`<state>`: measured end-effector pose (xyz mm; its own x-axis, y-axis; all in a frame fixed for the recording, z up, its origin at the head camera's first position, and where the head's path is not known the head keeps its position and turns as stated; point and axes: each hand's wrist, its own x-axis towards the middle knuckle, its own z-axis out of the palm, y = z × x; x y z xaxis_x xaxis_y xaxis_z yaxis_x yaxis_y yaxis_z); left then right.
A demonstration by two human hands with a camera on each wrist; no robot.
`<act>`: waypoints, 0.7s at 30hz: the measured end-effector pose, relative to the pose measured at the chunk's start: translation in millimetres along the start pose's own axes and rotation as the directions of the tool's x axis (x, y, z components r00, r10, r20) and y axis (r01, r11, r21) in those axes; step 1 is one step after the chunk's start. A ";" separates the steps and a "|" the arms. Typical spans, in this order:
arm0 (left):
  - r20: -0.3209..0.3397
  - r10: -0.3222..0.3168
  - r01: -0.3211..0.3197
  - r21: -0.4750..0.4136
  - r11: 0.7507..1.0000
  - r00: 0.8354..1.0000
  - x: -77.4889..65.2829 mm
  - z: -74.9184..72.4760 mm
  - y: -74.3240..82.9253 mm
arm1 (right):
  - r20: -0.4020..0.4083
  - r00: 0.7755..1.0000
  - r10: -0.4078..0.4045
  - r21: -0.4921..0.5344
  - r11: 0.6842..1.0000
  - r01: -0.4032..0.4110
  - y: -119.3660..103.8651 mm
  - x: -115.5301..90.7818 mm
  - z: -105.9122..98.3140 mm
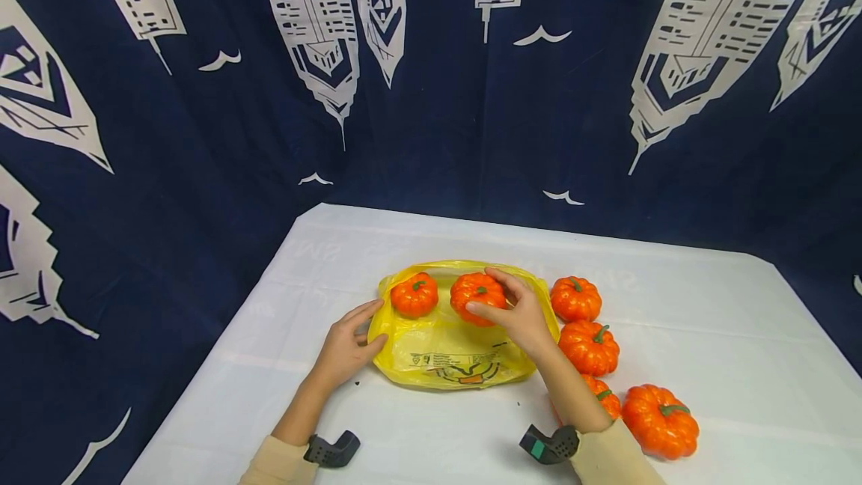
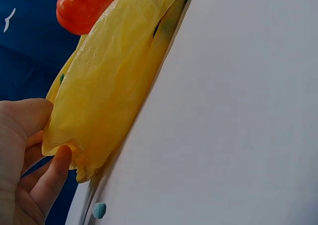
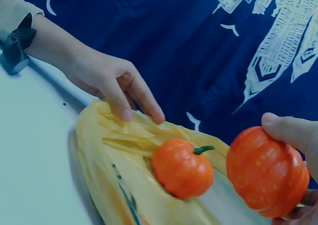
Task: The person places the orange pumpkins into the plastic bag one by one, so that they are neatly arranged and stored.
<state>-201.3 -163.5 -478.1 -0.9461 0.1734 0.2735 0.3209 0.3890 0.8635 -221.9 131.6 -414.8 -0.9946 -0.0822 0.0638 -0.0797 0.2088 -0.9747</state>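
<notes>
A yellow plastic bag (image 1: pixel 431 374) lies open on the white table, its mouth facing up. My left hand (image 1: pixel 346 343) pinches the bag's left rim between thumb and fingers, also seen in the left wrist view, where the yellow film (image 2: pixel 104 86) passes by the thumb. Inside the bag at the left sits one small orange pumpkin (image 1: pixel 414 296) with a green stem. My right hand (image 1: pixel 521 313) grips a second orange pumpkin (image 1: pixel 474 296) over the bag's right half. In the right wrist view this held pumpkin (image 3: pixel 266 173) is raised beside the other one.
Several more orange pumpkins stand right of the bag: one at the back (image 1: pixel 575 299), one before it (image 1: pixel 589 348), one partly hidden by my right forearm (image 1: pixel 602 397), and one at the front right (image 1: pixel 660 421). A dark blue printed curtain (image 1: pixel 431 156) hangs behind the table (image 1: pixel 741 335).
</notes>
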 end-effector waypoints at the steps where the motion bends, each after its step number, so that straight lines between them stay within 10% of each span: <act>1: -0.001 -0.001 0.001 -0.001 1.000 1.000 -0.2 -0.1 -0.1 | -0.010 1.000 0.008 0.013 1.000 -0.008 1.0 0.9 2.8; 21: 0.001 0.003 -0.003 -0.015 1.000 1.000 0.2 -0.1 -0.9 | -0.240 0.967 0.086 0.048 0.996 -0.077 24.6 25.2 49.8</act>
<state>-201.8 -163.9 -478.7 -0.9452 0.1754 0.2755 0.3229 0.3750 0.8690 -245.6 86.1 -447.8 -0.9847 0.1721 0.0288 0.0003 0.1670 -0.9860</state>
